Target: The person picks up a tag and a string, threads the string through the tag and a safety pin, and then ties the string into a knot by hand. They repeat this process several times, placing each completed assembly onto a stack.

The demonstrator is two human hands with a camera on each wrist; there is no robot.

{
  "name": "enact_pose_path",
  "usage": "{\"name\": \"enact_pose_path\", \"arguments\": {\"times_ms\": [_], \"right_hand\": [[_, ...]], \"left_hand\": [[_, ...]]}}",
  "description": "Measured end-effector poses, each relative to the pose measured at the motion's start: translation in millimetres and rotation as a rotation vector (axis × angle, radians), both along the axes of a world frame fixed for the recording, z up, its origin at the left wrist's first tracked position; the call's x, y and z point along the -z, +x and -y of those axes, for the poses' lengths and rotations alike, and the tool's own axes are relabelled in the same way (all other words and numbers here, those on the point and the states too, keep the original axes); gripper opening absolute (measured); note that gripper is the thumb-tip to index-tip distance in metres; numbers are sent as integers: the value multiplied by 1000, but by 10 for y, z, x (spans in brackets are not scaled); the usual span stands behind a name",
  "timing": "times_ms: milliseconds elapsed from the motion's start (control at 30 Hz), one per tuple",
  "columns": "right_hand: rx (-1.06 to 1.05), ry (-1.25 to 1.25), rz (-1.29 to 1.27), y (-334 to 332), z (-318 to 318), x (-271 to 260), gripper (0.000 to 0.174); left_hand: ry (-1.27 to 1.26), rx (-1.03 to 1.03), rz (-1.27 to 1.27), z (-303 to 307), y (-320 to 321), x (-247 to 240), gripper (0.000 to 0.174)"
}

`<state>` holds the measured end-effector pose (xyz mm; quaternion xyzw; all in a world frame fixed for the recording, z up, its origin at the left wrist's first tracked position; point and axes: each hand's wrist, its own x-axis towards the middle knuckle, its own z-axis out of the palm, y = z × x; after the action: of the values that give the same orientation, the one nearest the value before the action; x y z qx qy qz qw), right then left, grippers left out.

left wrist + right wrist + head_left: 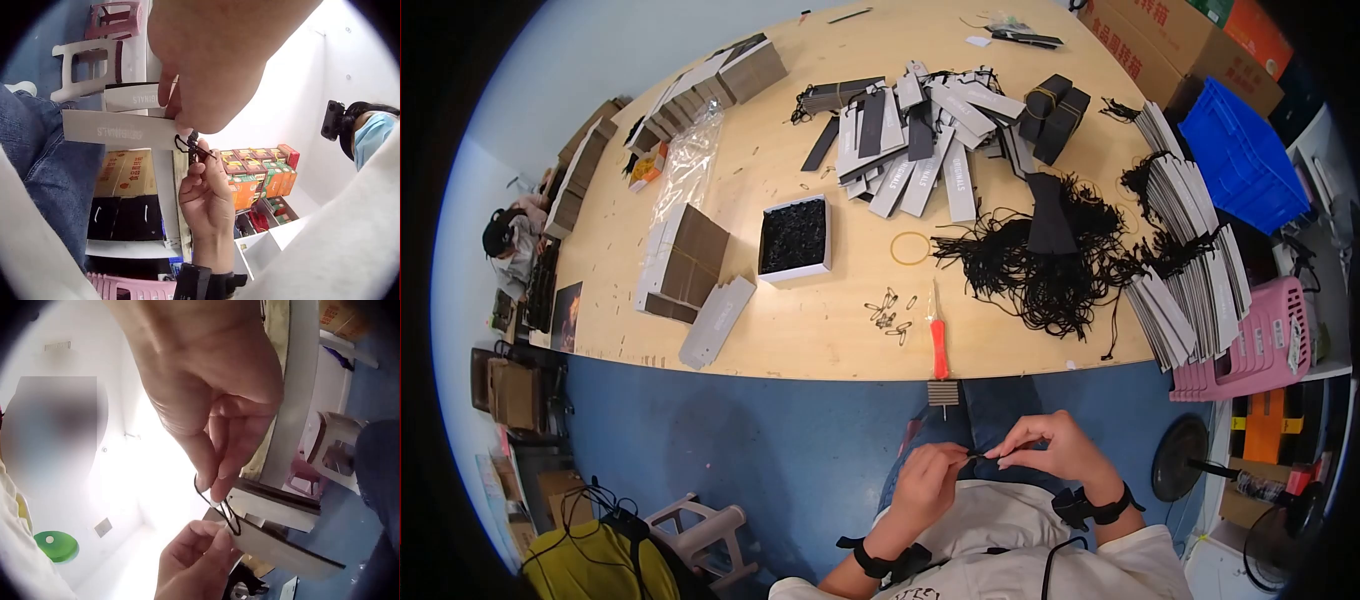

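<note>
Above the lap, the left hand (925, 485) and right hand (1050, 445) meet at the fingertips, pinching a thin black cord. In the left wrist view the cord (181, 145) makes a loop at the end of a grey printed tag (94, 127); a second tag (128, 98) lies beside it, under the left hand (206, 69). Thumb and fingers of the right hand (209, 200) hold the cord from the other side. The right wrist view shows the cord (235, 526) between both hands, with two tags (290, 553) extending sideways. Fingertips partly hide the cord.
On the table (850, 330) lie a red-handled tool (940, 350), small metal pins (887, 320), a box of black pieces (795, 238), a heap of black cords (1040, 270), and piles of tags (920, 150). A pink basket (1260, 345) stands at right, a stool (700, 540) at lower left.
</note>
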<state>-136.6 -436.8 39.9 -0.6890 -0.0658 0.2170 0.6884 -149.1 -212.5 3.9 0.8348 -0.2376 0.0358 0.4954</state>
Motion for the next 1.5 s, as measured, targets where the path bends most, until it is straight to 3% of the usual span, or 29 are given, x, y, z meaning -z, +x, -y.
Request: {"name": "enact_pose_path", "arguments": {"times_ms": [200,533,700,933,1000,1200,1233,1267,1300,1333,1367,1400,1500], "right_hand": [[12,64,-134,20,12,-72,15],[124,-85,-66,16,-27,-81,13],[125,-432,228,35,-94,-200,16],[177,-229,214,62,-65,-315,14],[222,-247,325,72,-128,-378,13],[392,-226,477,176,-294,-304,16],[463,-202,476,196,-303,-302,16],[389,-315,596,190,-245,-268,28],[389,-313,599,154,-265,-282,28],[382,-405,606,87,-304,-324,36],[376,-496,614,24,-334,-360,47],[228,-553,619,-30,-344,-375,63],[56,-722,511,-227,-497,-331,57]], "left_hand": [[22,-30,-1,-17,37,-5,17],[7,146,-57,-73,78,-64,17],[-34,173,-116,-116,91,-86,17],[112,162,-164,-122,113,-30,14],[109,174,-190,-85,102,-29,14],[-87,195,-260,37,60,31,23],[-152,109,-396,42,34,-17,26],[-216,19,-527,44,30,-59,30],[-215,17,-524,40,37,-79,30],[-373,-78,-507,30,38,-94,33],[-532,-172,-486,22,46,-116,36],[-530,-172,-483,20,60,-160,36],[-747,-428,-461,69,126,-371,25]]}}
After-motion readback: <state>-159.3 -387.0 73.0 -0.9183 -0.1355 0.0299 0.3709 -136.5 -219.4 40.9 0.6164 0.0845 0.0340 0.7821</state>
